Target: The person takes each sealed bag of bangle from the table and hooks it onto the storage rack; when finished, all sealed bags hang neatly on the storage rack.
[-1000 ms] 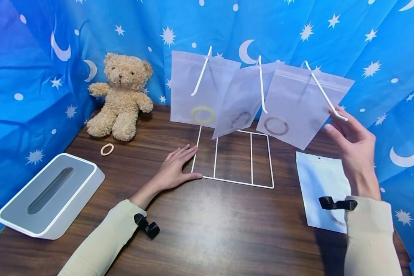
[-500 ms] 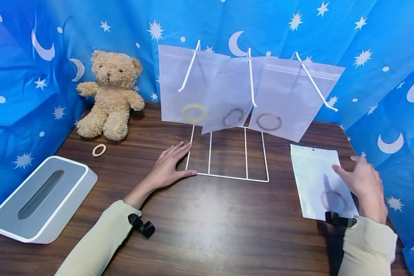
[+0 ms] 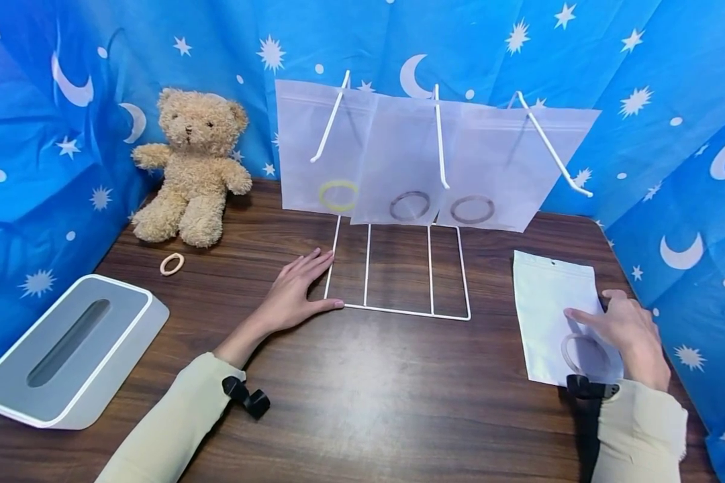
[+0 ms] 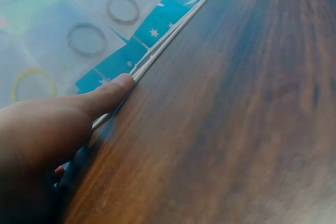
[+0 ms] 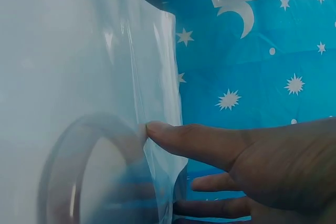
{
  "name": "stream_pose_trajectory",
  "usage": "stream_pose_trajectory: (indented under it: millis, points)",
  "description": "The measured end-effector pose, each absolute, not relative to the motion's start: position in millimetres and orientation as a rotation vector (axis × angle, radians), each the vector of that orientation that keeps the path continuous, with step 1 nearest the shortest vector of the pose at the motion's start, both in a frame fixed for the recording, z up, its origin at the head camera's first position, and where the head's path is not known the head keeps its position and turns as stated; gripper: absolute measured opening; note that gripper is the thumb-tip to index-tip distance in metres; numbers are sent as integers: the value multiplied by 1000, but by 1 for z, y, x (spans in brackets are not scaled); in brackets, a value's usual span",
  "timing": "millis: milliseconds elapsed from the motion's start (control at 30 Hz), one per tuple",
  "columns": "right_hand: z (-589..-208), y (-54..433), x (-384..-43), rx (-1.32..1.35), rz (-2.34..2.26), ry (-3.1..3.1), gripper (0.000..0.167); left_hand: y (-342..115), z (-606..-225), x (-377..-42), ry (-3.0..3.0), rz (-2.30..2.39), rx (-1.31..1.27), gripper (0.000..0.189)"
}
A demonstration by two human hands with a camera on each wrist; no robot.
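A white wire rack [image 3: 431,282] stands at mid-table, with three frosted zip bags hanging on its hooks. The left bag [image 3: 305,134] shows a yellow bangle; the middle bag [image 3: 393,147] and right bag [image 3: 489,161] each show a brownish one. My left hand [image 3: 290,295] rests with straight fingers at the rack's base, thumb on its front left corner. On the right lies another zip bag [image 3: 546,302] with a bangle [image 3: 564,350] inside. My right hand [image 3: 631,335] pinches this bag's right edge, thumb in front and fingers behind, as the right wrist view shows.
A teddy bear [image 3: 196,168] sits at the back left. In front of it lies a small wooden ring [image 3: 172,264]. A grey and white tissue box [image 3: 121,349] stands at the left edge. A blue curtain [image 3: 471,40] with moons and stars surrounds the table.
My right hand has left the rack's right hook and come down to the lying bag, taking its edge. The hanging bags have swung to rest. My left hand has stayed at the base.
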State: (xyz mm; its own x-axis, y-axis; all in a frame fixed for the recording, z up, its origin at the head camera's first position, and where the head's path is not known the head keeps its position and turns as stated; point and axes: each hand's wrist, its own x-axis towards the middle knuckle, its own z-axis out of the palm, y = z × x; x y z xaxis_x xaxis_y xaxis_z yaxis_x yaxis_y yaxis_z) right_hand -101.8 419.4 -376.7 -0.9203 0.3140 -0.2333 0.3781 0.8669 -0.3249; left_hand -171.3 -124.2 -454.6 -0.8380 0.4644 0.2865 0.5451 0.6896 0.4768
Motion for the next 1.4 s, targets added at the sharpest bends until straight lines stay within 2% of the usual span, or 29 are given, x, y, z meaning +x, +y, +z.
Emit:
stream_pose_trajectory:
  millis: [533,800,867,1067,1133,1333,1400]
  points:
    - [-379,420,-105,713,-668,2770,110,-121,-453,-170,-2749,-852,-836,94]
    - [-380,426,-102,804,-826,2727,114,-122,-454,-170,-2756,-856,-836,94]
    - [-381,428,-101,808,-878,2724,106,-122,-454,-170,-2758,-857,-834,94]
    - [-382,432,-98,850,-1135,2706,62,-123,-454,-170,-2747,-855,-837,93]
    - [-381,433,-96,822,-1162,2709,60,-123,-454,-170,-2748,-857,-837,93]
    - [-367,434,-94,754,-1169,2748,71,-123,-454,-170,-2754,-858,-836,93]
    - [-357,432,-92,734,-1179,2810,70,-123,-454,-171,-2753,-855,-833,93]
